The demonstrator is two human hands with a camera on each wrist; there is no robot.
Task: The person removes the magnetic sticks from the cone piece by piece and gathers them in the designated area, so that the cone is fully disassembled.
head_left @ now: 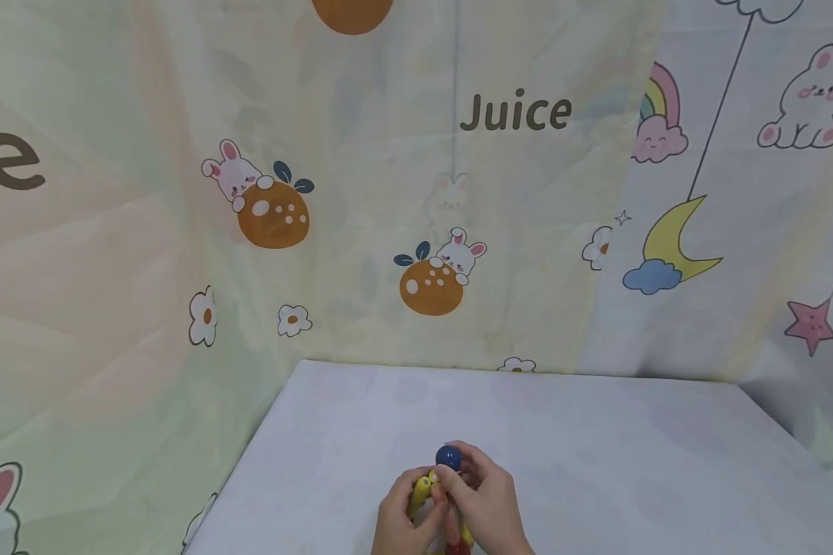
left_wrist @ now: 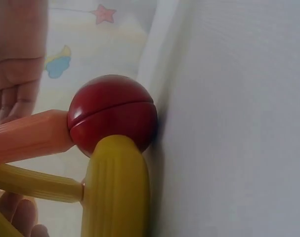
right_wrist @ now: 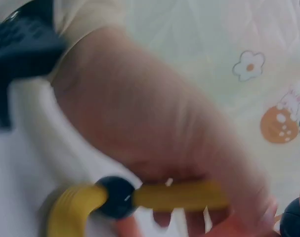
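Note:
Both hands hold a building toy of ribbed rods and balls, low in the middle of the head view. The left hand (head_left: 397,515) grips its left side, fingers curled beside a yellow rod (head_left: 419,496). At the top, the right hand (head_left: 491,499) pinches a blue ball (head_left: 448,457) between thumb and index finger. An orange rod (head_left: 450,526) runs down between the hands to a red ball (left_wrist: 112,113), close over the table in the left wrist view. Another yellow rod (right_wrist: 179,195) joins a dark blue ball (right_wrist: 117,197) under the right hand in the right wrist view.
A white-covered table (head_left: 597,447) lies beneath and around the hands. Behind it and at the sides hangs a printed cloth (head_left: 361,193) with rabbits, oranges and flowers. A dark wrist device (right_wrist: 21,54) sits by the right sleeve.

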